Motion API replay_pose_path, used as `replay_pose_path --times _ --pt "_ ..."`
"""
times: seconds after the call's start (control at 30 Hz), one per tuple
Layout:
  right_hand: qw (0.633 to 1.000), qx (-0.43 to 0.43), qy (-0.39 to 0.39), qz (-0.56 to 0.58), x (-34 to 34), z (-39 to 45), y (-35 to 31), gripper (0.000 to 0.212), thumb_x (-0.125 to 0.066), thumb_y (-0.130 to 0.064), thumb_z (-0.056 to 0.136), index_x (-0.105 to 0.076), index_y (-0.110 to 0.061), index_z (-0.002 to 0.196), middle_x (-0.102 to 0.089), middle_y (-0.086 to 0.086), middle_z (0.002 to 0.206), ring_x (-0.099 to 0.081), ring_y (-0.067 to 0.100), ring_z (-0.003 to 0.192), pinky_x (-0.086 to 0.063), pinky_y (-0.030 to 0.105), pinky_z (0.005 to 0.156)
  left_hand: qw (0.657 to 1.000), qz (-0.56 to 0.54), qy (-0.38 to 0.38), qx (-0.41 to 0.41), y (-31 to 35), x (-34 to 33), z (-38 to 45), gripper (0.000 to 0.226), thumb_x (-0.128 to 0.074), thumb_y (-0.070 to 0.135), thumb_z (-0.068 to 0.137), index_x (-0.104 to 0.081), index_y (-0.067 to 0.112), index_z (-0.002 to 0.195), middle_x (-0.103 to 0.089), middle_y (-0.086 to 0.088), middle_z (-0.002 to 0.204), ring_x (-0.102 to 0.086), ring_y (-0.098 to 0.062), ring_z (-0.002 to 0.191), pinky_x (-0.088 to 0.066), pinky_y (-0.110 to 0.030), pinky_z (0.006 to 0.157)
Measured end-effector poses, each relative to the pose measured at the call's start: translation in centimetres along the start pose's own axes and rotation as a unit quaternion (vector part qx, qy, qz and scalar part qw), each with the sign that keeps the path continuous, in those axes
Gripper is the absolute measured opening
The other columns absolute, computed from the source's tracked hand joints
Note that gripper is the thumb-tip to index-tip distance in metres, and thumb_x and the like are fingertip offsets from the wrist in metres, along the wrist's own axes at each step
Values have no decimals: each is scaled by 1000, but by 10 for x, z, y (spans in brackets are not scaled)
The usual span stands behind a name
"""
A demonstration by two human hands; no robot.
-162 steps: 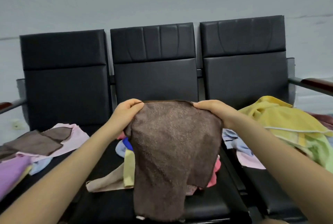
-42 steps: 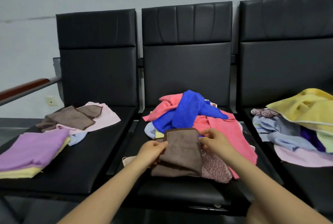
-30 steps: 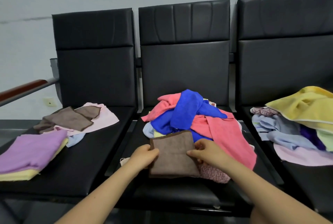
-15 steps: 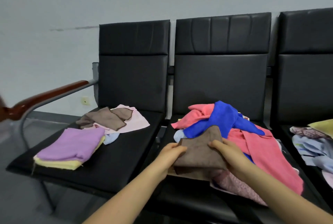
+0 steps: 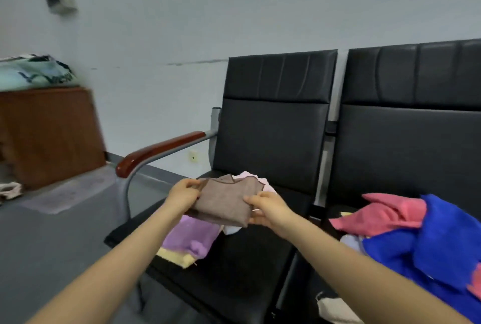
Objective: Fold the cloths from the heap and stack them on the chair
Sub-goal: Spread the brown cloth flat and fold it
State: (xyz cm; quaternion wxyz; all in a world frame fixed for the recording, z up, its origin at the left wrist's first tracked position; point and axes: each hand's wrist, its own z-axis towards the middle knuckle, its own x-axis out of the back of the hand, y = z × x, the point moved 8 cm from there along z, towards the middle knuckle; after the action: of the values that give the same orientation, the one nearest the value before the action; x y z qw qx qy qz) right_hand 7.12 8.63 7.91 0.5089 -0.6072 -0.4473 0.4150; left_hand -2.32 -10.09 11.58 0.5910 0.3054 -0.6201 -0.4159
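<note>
A folded brown cloth [image 5: 223, 201] hangs above the seat of the left black chair [image 5: 250, 266]. My left hand [image 5: 183, 194] pinches its left edge and my right hand [image 5: 265, 209] grips its right edge. Below it on the seat lie a folded purple cloth [image 5: 192, 237] on top of a yellow one [image 5: 174, 258]. Behind the held cloth, a pink cloth [image 5: 250, 176] shows on the seat. The heap, with a blue cloth [image 5: 426, 253] and a coral pink cloth [image 5: 385, 215], covers the seat to the right.
A wood-topped metal armrest [image 5: 158, 150] juts out left of the chair. A brown wooden cabinet [image 5: 46, 133] with a pale green bag [image 5: 31, 73] on top stands at the far left. Grey floor lies beyond the armrest.
Both hands have carried the folded brown cloth from the heap on the middle seat leftwards to above the left seat. The view has swung left.
</note>
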Motion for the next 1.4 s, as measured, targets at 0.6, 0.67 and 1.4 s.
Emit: replay_pose_path --times 0.6,0.67,1.4 --pt "909 61 131 -391 19 174 55 44 -61 -37 90 -58 -8 122 -62 8 119 -57 29 114 -46 34 89 907 407 -23 -108 -104 -54 71 68 -50 68 82 -31 48 144 -38 10 149 -36 -18 135 -30 -41 110" --pt "914 24 97 -394 15 190 67 42 -65 -38 87 -59 -9 117 -63 7 113 -58 28 109 -45 29 82 910 401 -12 -107 -110 -50 75 65 -47 67 83 -33 48 144 -40 11 148 -37 -17 134 -30 -41 110" --pt "910 347 98 -204 115 -85 -146 19 -63 -9 92 -67 -26 83 -65 -12 73 -57 -5 68 -44 10 71 979 -189 -38 -62 69 -82 -6 26 -42 18 98 -67 17 93 -66 -7 108 -61 -23 97 -49 -37 88"
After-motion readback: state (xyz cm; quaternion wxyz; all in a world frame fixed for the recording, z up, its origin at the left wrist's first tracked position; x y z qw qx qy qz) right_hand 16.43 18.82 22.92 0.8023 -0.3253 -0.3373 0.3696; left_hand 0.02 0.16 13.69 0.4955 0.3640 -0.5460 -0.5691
